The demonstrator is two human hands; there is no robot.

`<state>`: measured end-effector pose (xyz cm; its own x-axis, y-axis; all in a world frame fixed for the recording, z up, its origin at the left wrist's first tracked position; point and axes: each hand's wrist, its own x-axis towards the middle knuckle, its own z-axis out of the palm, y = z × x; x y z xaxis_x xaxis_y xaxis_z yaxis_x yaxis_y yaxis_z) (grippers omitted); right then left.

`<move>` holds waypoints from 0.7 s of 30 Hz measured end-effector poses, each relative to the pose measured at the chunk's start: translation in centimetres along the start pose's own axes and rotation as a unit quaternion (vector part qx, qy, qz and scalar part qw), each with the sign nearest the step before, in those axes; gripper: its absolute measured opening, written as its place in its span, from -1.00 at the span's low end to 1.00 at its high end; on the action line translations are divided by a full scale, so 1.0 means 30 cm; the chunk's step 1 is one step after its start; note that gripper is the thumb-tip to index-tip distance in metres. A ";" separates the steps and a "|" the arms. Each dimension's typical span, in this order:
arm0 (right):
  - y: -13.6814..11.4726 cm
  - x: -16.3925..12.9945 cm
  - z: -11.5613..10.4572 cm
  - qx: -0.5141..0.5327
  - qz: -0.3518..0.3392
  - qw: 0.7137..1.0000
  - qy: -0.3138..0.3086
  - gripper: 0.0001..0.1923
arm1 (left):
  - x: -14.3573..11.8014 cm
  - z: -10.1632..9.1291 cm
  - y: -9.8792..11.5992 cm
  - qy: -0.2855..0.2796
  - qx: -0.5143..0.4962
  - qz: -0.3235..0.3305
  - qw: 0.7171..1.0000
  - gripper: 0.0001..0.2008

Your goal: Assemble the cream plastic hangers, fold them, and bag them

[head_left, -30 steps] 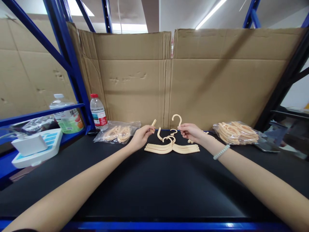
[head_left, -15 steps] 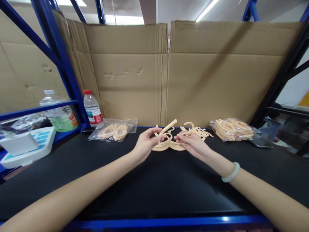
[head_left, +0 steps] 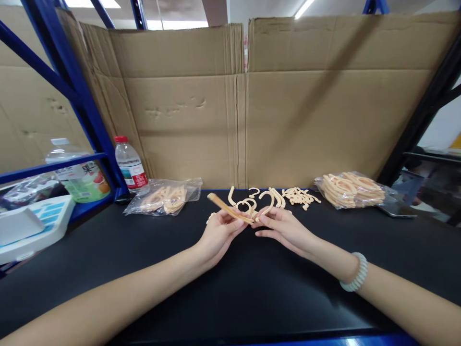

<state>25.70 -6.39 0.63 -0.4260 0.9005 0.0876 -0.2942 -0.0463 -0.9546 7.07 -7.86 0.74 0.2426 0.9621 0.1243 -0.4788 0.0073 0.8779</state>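
Observation:
My left hand (head_left: pixel 220 236) is closed on a long, slightly bent beige strip (head_left: pixel 227 207), which slants up and left from the fingers. My right hand (head_left: pixel 288 229) pinches a beige hook (head_left: pixel 268 198) between thumb and fingers, its curve upward. The hands are close together, with the strip's lower end near the hook's base; whether the two parts are joined cannot be made out. Just behind them on the black tabletop (head_left: pixel 230 298) are curved beige pieces (head_left: pixel 276 196) and a short bent piece (head_left: pixel 231 197). A pile of small beige parts (head_left: pixel 300 197) lies to the right.
Clear bags of beige parts lie left (head_left: pixel 163 198) and right (head_left: pixel 351 190). A red-capped bottle (head_left: pixel 131 166) stands by the blue frame (head_left: pixel 81 103), near a white-and-blue object (head_left: pixel 39 226). Cardboard (head_left: pixel 180 115) walls the back. A dark flat device (head_left: pixel 399 210) lies far right.
My hands have come closer together and lower, toward me. The strip in my left hand has swung from pointing up-right to up-left. The beige pieces behind are now more visible.

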 end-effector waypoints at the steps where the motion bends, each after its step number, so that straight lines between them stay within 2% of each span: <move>1: -0.001 -0.002 0.002 0.001 0.004 1.000 -0.008 -0.71 | -0.005 0.003 -0.002 0.002 0.006 0.003 1.000 -0.76; 10: -0.008 -0.013 0.012 -0.017 0.041 0.998 -0.035 -0.71 | -0.022 0.010 -0.027 0.005 0.117 0.058 0.991 -0.80; 21: 0.001 -0.019 0.015 -0.057 0.023 0.998 0.001 -0.65 | -0.031 0.013 -0.030 0.025 0.245 0.114 0.963 -0.83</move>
<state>25.54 -7.08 0.69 -0.4346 0.8996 0.0427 -0.1744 -0.0375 -0.9840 7.59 -8.86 0.02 0.1319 0.9356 0.3276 -0.0569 -0.3228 0.9447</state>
